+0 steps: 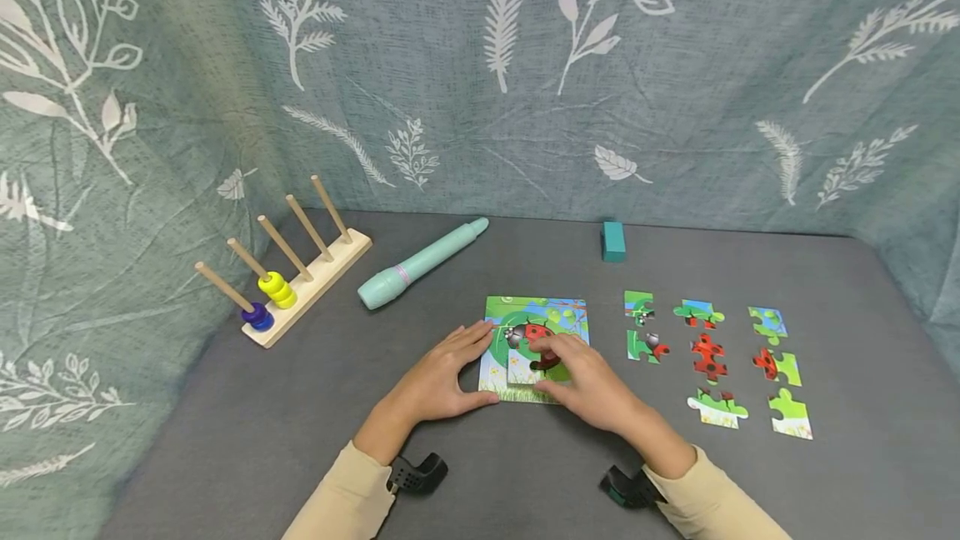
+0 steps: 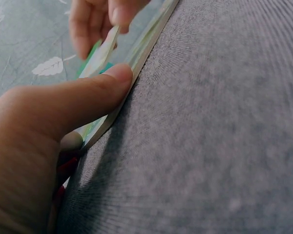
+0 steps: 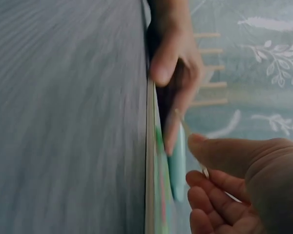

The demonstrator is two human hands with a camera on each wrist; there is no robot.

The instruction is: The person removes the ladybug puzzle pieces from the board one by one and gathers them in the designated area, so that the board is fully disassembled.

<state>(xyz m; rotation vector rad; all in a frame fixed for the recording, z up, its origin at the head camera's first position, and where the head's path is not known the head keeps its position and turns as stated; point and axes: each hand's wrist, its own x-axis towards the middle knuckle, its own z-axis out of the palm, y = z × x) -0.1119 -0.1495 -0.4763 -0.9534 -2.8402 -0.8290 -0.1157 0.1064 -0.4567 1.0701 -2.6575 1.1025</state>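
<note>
A square puzzle board (image 1: 572,315) with a ladybug picture lies in front of the person. The left hand (image 1: 442,380) rests against its left side, fingers along that edge and the thumb at the near left corner. Over the board, the right hand (image 1: 592,386) pinches a puzzle piece (image 1: 522,369) between thumb and fingers. This puzzle piece (image 2: 98,56) is tilted and raised off the board in the left wrist view. Several loose puzzle pieces (image 1: 708,359) with ladybug and grass parts lie spread out to the right.
A wooden peg stand (image 1: 330,269) with blue and yellow rings stands at the back left. Beside it lies a mint-green microphone-shaped object (image 1: 427,261). A teal block (image 1: 613,242) sits at the back, before a patterned curtain (image 1: 450,107).
</note>
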